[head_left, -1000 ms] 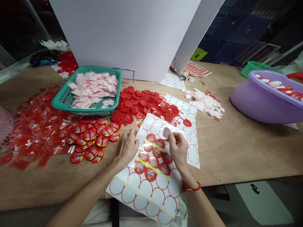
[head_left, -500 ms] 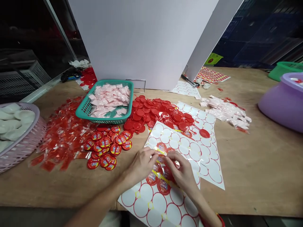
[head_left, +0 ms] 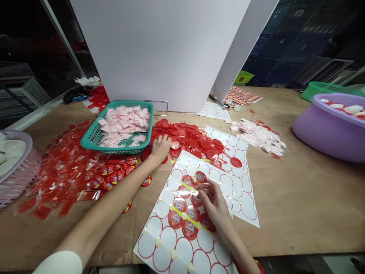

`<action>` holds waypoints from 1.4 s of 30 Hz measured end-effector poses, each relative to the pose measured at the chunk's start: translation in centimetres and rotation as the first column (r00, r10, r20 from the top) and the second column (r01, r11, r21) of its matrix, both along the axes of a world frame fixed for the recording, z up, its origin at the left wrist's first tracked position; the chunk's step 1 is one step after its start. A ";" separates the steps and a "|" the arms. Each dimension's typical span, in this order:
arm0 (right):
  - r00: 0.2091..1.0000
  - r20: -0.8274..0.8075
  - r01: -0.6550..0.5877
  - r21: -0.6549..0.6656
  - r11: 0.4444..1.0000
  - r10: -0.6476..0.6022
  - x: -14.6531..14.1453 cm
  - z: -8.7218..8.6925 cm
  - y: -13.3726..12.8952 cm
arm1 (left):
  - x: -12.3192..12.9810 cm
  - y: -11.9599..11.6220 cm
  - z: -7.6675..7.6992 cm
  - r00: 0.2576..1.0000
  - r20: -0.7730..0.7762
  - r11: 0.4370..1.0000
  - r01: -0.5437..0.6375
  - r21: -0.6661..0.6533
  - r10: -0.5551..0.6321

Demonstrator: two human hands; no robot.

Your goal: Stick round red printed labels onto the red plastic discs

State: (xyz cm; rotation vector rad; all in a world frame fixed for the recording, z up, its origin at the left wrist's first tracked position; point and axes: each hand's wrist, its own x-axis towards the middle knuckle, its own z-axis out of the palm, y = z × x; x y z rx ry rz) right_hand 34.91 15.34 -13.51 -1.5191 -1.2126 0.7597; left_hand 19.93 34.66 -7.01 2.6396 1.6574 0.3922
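My left hand reaches onto the pile of plain red plastic discs, beside the green basket. Its fingers are slightly apart and bent down among the discs, with their tips partly hidden. My right hand hovers over the upper sticker sheet, thumb and fingers curled loosely and nothing visible between them. Several round printed stickers remain on that sheet among white circles with red outlines. A second sheet lies partly beneath it. Discs with printed stickers are heaped left of the sheets, partly behind my left forearm.
Pink packets fill the green basket. Red clear-wrapped packets spread left of it. More pale packets lie right of the sheets. A pink basket and a purple tub flank the table. A white panel stands behind.
My left hand has left the sticker sheet and moved forward and left to the red discs. My right hand stays over the sheet, its fingers loosened. The view has shifted slightly right.
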 end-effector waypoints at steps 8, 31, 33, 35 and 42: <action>0.984 -0.180 0.018 -0.009 1.000 -0.019 0.6 0.0 0.2 | -2.8 -8.7 -2.8 0.894 0.063 0.892 0.435 0.120 -0.444; 0.984 -0.001 -0.176 -0.015 0.984 0.176 -0.6 1.4 -0.5 | -4.5 -12.3 -2.8 0.842 0.104 0.827 0.540 -0.157 -0.530; 0.989 -0.045 -0.138 0.003 0.990 0.138 -0.3 1.1 -0.5 | -4.3 -11.9 -2.8 0.839 0.039 0.824 0.541 -0.167 -0.543; 0.991 -0.033 -0.126 0.002 0.992 0.126 -0.1 1.1 -0.5 | -4.2 -11.4 -2.9 0.837 0.041 0.820 0.543 -0.180 -0.546; 0.998 -0.053 -0.043 -0.019 0.999 0.042 0.1 1.5 -0.3 | -3.0 -10.3 -3.0 0.823 0.176 0.780 0.568 -0.264 -0.540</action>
